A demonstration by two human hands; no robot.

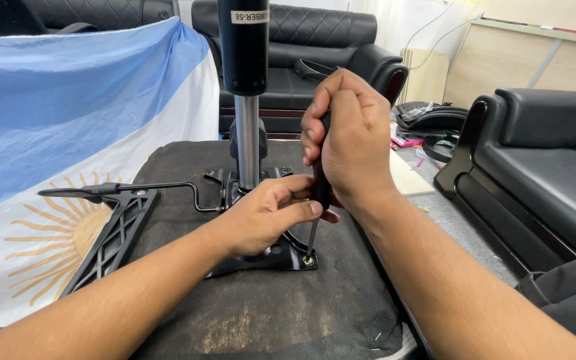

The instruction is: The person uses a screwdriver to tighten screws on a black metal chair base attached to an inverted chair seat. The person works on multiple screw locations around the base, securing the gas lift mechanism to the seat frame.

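Fingers of the right hand (351, 137) are clamped on the screwdriver (318, 200); left hand (268, 217) pinches its shaft. Tip sits on the screw (309, 261) at the plate (281, 257) corner. Risk: a tilted shaft could slip off and strip the head.

Glossy metal column (247, 137), matt black plate (281, 257) (rough cloth underside (268, 313)).

Bright, even indoor light fills the sharp frame; glare streaks the polished chrome gas-lift column (247, 140), soft shadows pool beneath the forearms, and wide-angle distortion bends the edges.
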